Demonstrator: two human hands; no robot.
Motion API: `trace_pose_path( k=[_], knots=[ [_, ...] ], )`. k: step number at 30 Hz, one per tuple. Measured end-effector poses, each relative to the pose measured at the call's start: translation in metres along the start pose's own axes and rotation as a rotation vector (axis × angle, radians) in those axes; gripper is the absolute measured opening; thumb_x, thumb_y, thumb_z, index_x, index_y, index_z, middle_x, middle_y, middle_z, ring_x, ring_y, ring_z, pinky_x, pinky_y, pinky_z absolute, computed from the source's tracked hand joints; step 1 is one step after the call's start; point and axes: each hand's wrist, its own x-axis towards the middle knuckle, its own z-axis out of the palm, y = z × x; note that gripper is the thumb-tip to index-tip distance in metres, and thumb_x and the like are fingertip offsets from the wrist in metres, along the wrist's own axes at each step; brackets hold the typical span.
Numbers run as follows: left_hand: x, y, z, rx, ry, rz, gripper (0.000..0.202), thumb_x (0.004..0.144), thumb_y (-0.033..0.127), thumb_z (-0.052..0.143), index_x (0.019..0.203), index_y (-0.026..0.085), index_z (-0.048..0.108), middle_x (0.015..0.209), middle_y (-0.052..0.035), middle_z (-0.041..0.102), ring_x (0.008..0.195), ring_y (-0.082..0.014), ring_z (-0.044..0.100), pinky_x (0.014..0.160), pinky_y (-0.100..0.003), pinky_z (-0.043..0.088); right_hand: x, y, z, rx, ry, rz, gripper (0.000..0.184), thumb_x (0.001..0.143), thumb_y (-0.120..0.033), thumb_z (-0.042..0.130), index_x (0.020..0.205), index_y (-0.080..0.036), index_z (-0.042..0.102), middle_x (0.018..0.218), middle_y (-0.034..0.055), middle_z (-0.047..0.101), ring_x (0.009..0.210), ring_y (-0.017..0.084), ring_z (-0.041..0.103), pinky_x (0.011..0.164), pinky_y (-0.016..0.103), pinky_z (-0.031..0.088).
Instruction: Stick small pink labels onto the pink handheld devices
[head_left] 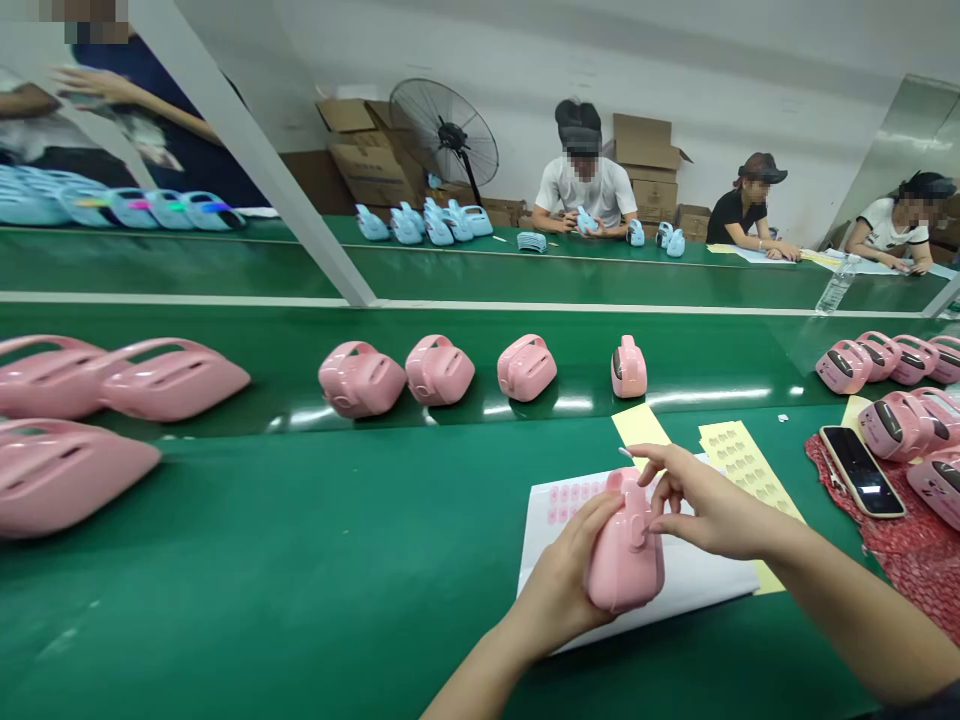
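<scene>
A pink handled plastic device (626, 575), rounded and glossy, is tilted upright above the white sheet (697, 575). My left hand (559, 580) is wrapped round its left side and holds it. At its upper right is my right hand (694, 500), with the index finger stretched out past the handle and the thumb against the device's side by a round knob. The right fingers are apart; a small pale spot at the index fingertip is too small to name. Rows of small pink stickers show on the sheet. A yellow sticker sheet (739, 455) lies behind my right hand.
Several pink devices (527, 368) stand along the green conveyor (450, 440), with larger-looking ones at left. A phone (862, 470) rests on red bubble wrap (900, 565) at right. Across the line, a person (585, 190) handles a blue device. A slanted post (255, 150) rises at left.
</scene>
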Motion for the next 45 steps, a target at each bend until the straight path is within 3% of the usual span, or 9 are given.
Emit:
trace_pose_path(
  k=[10,24,27,31,34,37,40,42,45],
  knots=[
    [0.004,0.012,-0.011,0.160,-0.127,0.117,0.090,0.061,0.015,0.071,0.136,0.029,0.023,0.135,-0.0155,0.043,0.123,-0.0312,0.044,0.090,-0.043,0.048,0.006,-0.018,0.009,-0.224,-0.079,0.143,0.075,0.071,0.004,0.051,0.136,-0.025,0.028,0.115,0.0066,0.045,0.099,0.015,0.052,0.090,0.033,0.044],
    [0.001,0.009,-0.007,-0.059,-0.002,0.004,0.081,0.056,0.020,0.075,0.130,0.028,0.042,0.131,-0.0145,0.051,0.118,-0.0349,0.049,0.091,-0.045,0.046,0.004,0.008,0.023,-0.217,0.074,0.000,0.078,0.072,0.002,0.050,0.137,-0.033,0.025,0.101,0.0029,0.046,0.082,0.014,0.056,0.084,0.038,0.049],
    [0.001,0.010,-0.005,-0.043,-0.025,0.021,0.082,0.058,0.023,0.076,0.131,0.029,0.039,0.130,-0.0146,0.051,0.117,-0.0334,0.050,0.092,-0.044,0.045,0.005,0.014,0.025,-0.272,0.119,-0.093,0.073,0.074,-0.003,0.052,0.137,-0.030,0.028,0.114,0.0078,0.045,0.104,0.019,0.052,0.092,0.041,0.045],
    [0.001,0.010,-0.001,-0.145,-0.077,0.081,0.087,0.056,0.033,0.079,0.132,0.032,0.037,0.130,-0.0134,0.051,0.117,-0.0339,0.049,0.093,-0.046,0.044,0.016,0.033,0.013,-0.220,0.214,-0.179,0.077,0.072,-0.024,0.067,0.137,-0.025,0.026,0.138,0.0141,0.031,0.130,0.028,0.028,0.105,0.051,0.027],
    [0.003,0.017,-0.001,-0.273,-0.079,0.076,0.091,0.052,0.035,0.082,0.131,0.033,0.037,0.133,-0.0134,0.049,0.118,-0.0350,0.048,0.094,-0.050,0.042,0.020,0.056,0.002,0.030,0.056,-0.123,0.072,0.078,-0.034,0.061,0.138,-0.022,0.022,0.126,0.0145,0.048,0.120,0.025,0.044,0.099,0.049,0.035],
    [0.005,0.027,-0.001,-0.438,-0.181,-0.026,0.092,0.050,0.036,0.083,0.131,0.031,0.039,0.133,-0.0149,0.048,0.118,-0.0365,0.048,0.094,-0.053,0.041,0.014,0.073,-0.006,0.187,-0.094,-0.085,0.060,0.078,-0.032,0.060,0.130,-0.020,0.034,0.091,0.0036,0.061,0.088,0.018,0.061,0.084,0.039,0.045],
    [0.004,0.031,0.010,-0.585,-0.195,-0.164,0.090,0.055,0.035,0.081,0.133,0.031,0.036,0.134,-0.0138,0.048,0.118,-0.0350,0.048,0.094,-0.051,0.041,0.002,0.076,-0.018,0.200,0.051,-0.002,0.052,0.076,-0.027,0.061,0.123,-0.021,0.039,0.071,-0.0051,0.055,0.056,0.011,0.056,0.058,0.026,0.046],
    [-0.002,0.028,0.024,-0.620,-0.072,-0.281,0.077,0.065,0.035,0.075,0.132,0.032,0.037,0.136,-0.0115,0.047,0.121,-0.0322,0.047,0.094,-0.046,0.043,-0.002,0.073,-0.034,0.126,0.245,0.010,0.051,0.072,-0.024,0.062,0.119,-0.021,0.040,0.068,-0.0061,0.054,0.054,0.010,0.053,0.052,0.023,0.042],
    [-0.011,0.020,0.044,-0.632,0.175,-0.430,0.051,0.076,0.039,0.063,0.124,0.030,0.049,0.125,-0.0102,0.057,0.117,-0.0294,0.051,0.089,-0.041,0.049,-0.002,0.072,-0.068,-0.097,0.615,-0.022,0.047,0.070,-0.022,0.064,0.113,-0.021,0.045,0.068,-0.0052,0.056,0.063,0.013,0.055,0.061,0.026,0.043]
  ],
)
